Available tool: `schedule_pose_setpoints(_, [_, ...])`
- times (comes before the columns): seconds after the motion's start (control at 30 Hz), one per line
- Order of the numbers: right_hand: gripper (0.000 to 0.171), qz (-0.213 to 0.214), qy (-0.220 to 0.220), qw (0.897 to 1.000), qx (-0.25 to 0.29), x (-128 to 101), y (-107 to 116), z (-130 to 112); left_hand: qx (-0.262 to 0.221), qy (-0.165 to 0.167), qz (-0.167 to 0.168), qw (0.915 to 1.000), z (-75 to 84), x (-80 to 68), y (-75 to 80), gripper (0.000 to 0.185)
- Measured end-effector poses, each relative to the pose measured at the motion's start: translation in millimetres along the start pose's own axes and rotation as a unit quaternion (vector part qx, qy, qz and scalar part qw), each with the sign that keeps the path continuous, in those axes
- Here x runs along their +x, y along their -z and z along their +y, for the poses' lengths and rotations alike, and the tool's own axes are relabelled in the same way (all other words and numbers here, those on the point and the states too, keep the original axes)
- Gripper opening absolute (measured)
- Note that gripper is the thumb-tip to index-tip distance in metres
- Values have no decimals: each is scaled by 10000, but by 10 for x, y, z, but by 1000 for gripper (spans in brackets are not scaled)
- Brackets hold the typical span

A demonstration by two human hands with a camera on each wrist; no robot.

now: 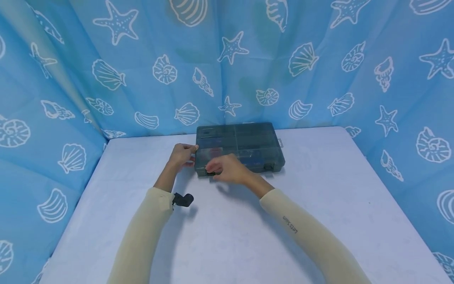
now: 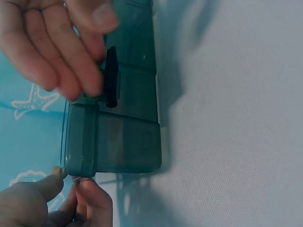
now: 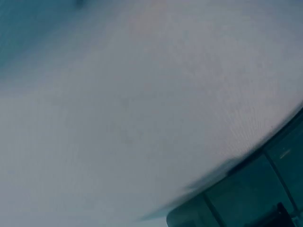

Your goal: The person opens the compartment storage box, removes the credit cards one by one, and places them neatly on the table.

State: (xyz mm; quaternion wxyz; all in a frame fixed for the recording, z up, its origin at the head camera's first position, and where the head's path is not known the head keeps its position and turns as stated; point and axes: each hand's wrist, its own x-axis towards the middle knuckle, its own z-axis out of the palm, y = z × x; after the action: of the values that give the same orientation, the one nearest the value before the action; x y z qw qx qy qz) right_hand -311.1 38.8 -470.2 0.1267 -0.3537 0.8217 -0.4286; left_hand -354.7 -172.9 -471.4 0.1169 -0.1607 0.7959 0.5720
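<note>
A translucent dark-green organizer box [image 1: 255,136] with a divided interior lies on the table. My left hand [image 1: 182,155] holds its left edge. In the left wrist view that hand's thumb [image 2: 54,182] is at the lid's rim and its fingers are curled against the side below. My right hand [image 1: 228,169] is at the box's left front latch. From the left wrist, this black latch [image 2: 111,78] stands out from the front wall, with the right hand's extended fingertips [image 2: 90,87] right beside it and the thumb apart. In the right wrist view the box [image 3: 241,189] fills the lower right corner.
Another latch [image 1: 268,167] sits at the box's right front. Colored contents show dimly through the lid. The white-covered table [image 1: 319,177] extends in front and to both sides. A blue curtain [image 1: 248,71] with shell prints stands close behind the box.
</note>
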Motion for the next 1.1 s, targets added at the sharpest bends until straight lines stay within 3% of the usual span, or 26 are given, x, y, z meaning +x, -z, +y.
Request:
schedule_pose_setpoints(0.33, [39, -845, 12, 9926, -868, -42, 10, -40, 1, 98, 89, 9999, 21, 2, -17, 45])
schedule_pose_setpoints(0.53, [32, -703, -19, 9958, -588, -103, 90, -56, 53, 33, 77, 10000, 25, -7, -19, 45])
schedule_pose_setpoints(0.67, [22, 81, -327, 9994, 63, -175, 344, -47, 68, -88, 105, 9999, 11, -16, -26, 41])
schedule_pose_setpoints(0.77, [22, 911, -592, 9914, 731, -249, 652, 43, 87, -251, 154, 9995, 8, -24, -33, 39])
schedule_pose_setpoints(0.87, [28, 1658, -1015, 9730, 1245, -360, 985, 184, 103, -364, 219, 9990, 9, -27, -42, 37])
schedule_pose_setpoints(1.0, [36, 2489, -1835, 9442, 1132, -563, 1337, 386, 95, -402, 251, 9988, 7, -34, -43, 38])
schedule_pose_setpoints(1.1, [39, 2857, -2405, 9219, 1028, -710, 1479, 539, 67, -340, 291, 9990, -2, -40, -35, 38])
